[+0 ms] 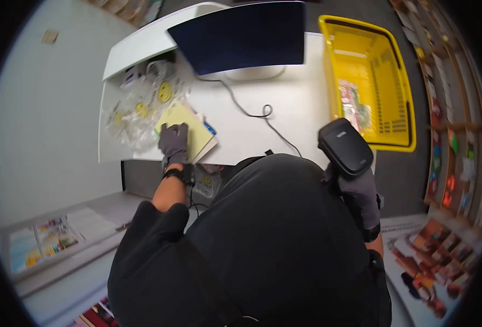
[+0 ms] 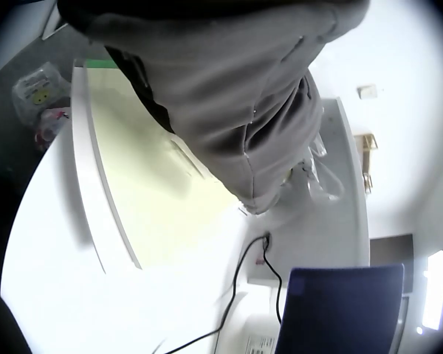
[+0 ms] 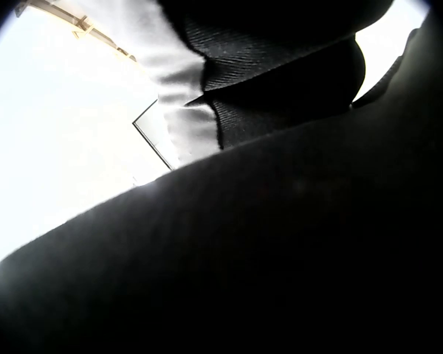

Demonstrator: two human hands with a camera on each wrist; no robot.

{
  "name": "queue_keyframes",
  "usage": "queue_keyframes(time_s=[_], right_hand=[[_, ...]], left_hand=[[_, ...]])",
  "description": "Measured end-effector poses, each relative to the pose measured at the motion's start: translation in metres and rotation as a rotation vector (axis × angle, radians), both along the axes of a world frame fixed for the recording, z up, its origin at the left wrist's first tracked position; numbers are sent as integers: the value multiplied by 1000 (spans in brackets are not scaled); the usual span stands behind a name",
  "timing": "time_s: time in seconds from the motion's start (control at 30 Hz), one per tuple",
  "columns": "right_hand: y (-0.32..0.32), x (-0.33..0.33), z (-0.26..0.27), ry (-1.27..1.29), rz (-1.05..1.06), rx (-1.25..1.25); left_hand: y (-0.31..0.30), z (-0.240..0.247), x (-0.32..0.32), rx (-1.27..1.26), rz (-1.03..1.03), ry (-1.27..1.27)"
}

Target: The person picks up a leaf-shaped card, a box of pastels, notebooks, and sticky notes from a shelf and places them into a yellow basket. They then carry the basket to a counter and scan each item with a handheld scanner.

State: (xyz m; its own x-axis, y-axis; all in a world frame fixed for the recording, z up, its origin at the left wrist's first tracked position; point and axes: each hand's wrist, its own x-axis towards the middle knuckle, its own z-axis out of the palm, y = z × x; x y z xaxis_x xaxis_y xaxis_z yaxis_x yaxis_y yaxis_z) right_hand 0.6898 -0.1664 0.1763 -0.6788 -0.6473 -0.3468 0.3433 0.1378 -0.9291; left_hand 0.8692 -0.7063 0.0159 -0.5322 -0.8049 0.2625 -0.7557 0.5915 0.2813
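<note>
My left hand (image 1: 174, 144), in a grey glove, rests on a pale yellow pad of paper (image 1: 197, 134) at the desk's front left. In the left wrist view the gloved fingers (image 2: 244, 140) reach across the yellow sheet, with white layers showing along its edge. A blue item (image 1: 210, 128) peeks out beside the pad. My right hand (image 1: 359, 191), also gloved, holds a black rounded case (image 1: 345, 148) with small pale lettering near the desk's right front corner. The case hides most of the right fingers. Dark cloth fills much of the right wrist view.
Clear plastic bags with yellow smiley faces (image 1: 141, 110) are heaped at the desk's left. A dark monitor (image 1: 241, 38) stands at the back, and a black cable (image 1: 235, 101) crosses the white desk (image 1: 293, 98). On the right is a yellow basket (image 1: 406, 109) containing printed packets (image 1: 350, 103).
</note>
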Motion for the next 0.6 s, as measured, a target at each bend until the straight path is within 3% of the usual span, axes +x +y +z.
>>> queue_keyframes(time_s=[0.07,0.1,0.17,0.2,0.27,0.33,0.4,0.47,0.53,0.6], right_hand=[[5,9,15,-38,-108,-47],[8,13,20,-74,-141,-108],[21,14,21,-78,-200,-115],[26,14,21,-83,-198,-128],[37,22,20,-88,-226,-153],[47,32,22,-43,-292,-135],[59,40,21,-14,-339,-128],[72,51,17,-28,-397,-176],[85,64,10,-39,-442,-204],[99,77,-2,-31,-503,-211]], left_hand=[[9,23,-19,-235,-212,116],[19,36,-40,-224,-277,121],[44,74,-81,-96,-556,277],[59,92,-107,-90,-600,277],[109,125,-162,209,-853,421],[169,164,-213,315,-1070,463],[221,194,-256,383,-1319,358],[274,224,-286,425,-1503,47],[318,217,-318,326,-1710,-70],[356,199,-348,339,-1754,-426]])
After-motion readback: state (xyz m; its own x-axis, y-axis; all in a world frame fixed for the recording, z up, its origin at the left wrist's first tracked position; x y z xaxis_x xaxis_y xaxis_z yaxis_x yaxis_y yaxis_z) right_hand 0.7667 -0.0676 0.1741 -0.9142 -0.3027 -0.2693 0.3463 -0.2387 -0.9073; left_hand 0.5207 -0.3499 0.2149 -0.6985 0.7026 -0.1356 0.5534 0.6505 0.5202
